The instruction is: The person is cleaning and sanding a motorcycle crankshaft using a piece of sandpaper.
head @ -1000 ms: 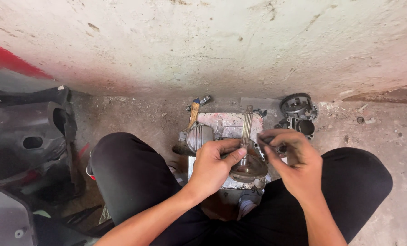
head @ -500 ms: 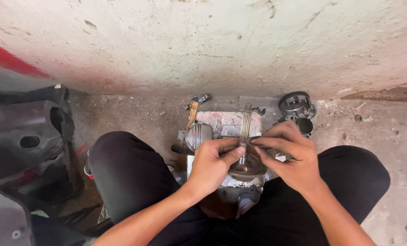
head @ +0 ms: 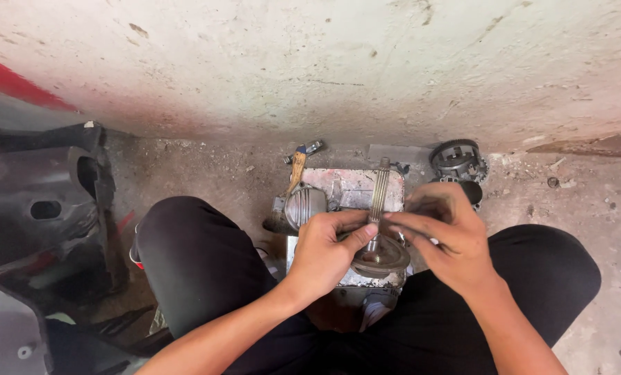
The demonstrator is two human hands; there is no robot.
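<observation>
Two bare hands meet over a splined shaft [head: 378, 191] with a round gear plate [head: 381, 257] at its foot, standing between the knees on a metal block [head: 349, 189]: left hand [head: 324, 250] pinched on the shaft, right hand [head: 449, 236] closing fingers beside it. Seemingly a fitting step; next calls for steady alignment, I'd say.

Dusty concrete floor [head: 220, 173] bears a gear [head: 456, 160] and brush [head: 295, 173].
</observation>
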